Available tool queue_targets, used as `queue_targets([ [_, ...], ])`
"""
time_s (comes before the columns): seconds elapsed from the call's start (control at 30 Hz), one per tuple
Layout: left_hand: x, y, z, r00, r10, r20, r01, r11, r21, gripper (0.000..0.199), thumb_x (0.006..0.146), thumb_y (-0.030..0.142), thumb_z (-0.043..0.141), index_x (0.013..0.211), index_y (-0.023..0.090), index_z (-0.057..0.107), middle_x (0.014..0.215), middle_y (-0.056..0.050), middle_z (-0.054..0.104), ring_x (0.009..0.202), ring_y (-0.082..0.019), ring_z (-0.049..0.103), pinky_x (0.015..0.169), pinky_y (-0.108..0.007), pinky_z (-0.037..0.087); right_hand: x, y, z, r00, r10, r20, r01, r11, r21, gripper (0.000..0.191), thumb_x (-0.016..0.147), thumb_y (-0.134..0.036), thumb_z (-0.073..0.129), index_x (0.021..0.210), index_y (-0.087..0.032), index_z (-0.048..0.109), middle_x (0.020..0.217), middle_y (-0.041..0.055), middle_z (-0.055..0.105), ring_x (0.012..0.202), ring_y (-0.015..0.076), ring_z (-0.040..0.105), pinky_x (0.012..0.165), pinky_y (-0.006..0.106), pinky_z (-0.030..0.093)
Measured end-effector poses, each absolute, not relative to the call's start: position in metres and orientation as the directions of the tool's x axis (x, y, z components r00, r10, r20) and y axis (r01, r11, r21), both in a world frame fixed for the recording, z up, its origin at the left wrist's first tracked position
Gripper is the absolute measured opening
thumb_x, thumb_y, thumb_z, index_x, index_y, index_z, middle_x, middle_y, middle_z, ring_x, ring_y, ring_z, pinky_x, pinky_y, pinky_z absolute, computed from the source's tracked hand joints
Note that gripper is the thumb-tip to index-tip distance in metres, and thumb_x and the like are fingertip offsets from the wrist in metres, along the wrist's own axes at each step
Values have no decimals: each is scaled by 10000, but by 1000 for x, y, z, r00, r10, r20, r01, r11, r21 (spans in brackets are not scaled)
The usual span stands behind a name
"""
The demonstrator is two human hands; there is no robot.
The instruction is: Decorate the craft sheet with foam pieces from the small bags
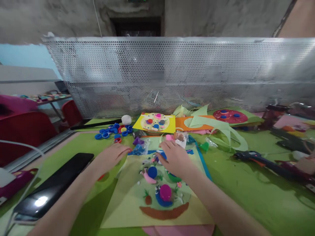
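Observation:
A pale yellow paper sheet (123,200) lies in front of me, a craft picture on it. It carries a pink clay snail (149,177) with a blue bottle-cap shell, a blue clay snail (163,196) with a magenta cap, small flowers and a brown strip (164,211). Over the sheet's upper part rests my right hand (176,159), fingers apart, partly covering a dark blue cap and a green clay shape. My left hand (114,154) is left of the sheet's top edge, fingers stretched toward small plastic bags (140,147). A red bit shows at its fingertips; I cannot make out what it is.
Blue bottle caps (113,130) lie in a pile at the back left. A black phone (54,186) is on the left, a glue gun (265,165) on the right. Finished-looking cards (169,121) and paper scraps (228,131) stand before a perforated metal panel (157,59).

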State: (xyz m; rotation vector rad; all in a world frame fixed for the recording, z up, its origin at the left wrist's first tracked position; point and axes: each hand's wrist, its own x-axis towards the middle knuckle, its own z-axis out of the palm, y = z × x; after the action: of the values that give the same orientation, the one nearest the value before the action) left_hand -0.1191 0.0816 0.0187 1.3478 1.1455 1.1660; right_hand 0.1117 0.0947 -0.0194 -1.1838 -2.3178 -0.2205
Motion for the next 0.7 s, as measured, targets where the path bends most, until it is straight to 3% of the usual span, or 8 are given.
queue_targets([
  [0.17, -134, 89, 5, 64, 995, 72, 253, -86, 964, 323, 752, -124, 464, 810, 118, 669, 843, 96, 658, 1063, -43, 481, 907, -33, 240, 104, 92, -26, -608, 661, 440, 696, 710, -105, 267, 878, -320, 488, 1051, -138, 577, 1067, 115, 635, 993, 236, 559, 857, 391, 462],
  [0.27, -142, 99, -1, 57, 995, 77, 373, -93, 923, 274, 763, -24, 531, 849, 184, 687, 924, 94, 659, 1180, -114, 415, 984, -137, 246, 96, 96, -26, -718, 608, 339, 618, 781, -92, 345, 890, -355, 471, 1161, -156, 547, 1261, 111, 552, 1124, 258, 489, 948, 469, 392],
  [0.4, -151, 117, -7, 90, 991, 97, 609, -132, 782, 122, 705, 178, 654, 806, 198, 720, 913, -25, 700, 1054, -254, 533, 1017, -323, 294, 80, 108, -28, -787, 580, 210, 572, 814, -105, 463, 932, -452, 321, 1331, -233, 403, 1443, 17, 352, 1286, 264, 331, 1023, 554, 275],
  [0.5, -152, 122, -9, 153, 982, 114, 738, -190, 647, 264, 740, 352, 574, 931, 223, 702, 974, -51, 694, 931, -284, 592, 940, -394, 384, 71, 115, -32, -738, 657, 156, 650, 754, -101, 509, 925, -516, 248, 1364, -281, 351, 1470, -33, 283, 1308, 265, 306, 1023, 574, 261],
  [0.6, -152, 122, -13, 215, 969, 121, 800, -246, 547, 346, 772, 440, 478, 954, 236, 688, 973, -46, 695, 881, -272, 611, 867, -373, 435, 71, 121, -36, -632, 759, 156, 757, 648, -88, 554, 922, -527, 221, 1367, -232, 365, 1453, 20, 326, 1260, 320, 371, 1000, 619, 246],
  [0.7, -154, 123, -17, 260, 956, 133, 824, -292, 486, 384, 772, 487, 453, 917, 224, 692, 991, -56, 690, 910, -266, 603, 863, -340, 432, 76, 123, -36, -518, 832, 196, 838, 540, -79, 614, 928, -516, 189, 1365, -124, 369, 1438, 103, 345, 1268, 351, 345, 1002, 637, 200],
])
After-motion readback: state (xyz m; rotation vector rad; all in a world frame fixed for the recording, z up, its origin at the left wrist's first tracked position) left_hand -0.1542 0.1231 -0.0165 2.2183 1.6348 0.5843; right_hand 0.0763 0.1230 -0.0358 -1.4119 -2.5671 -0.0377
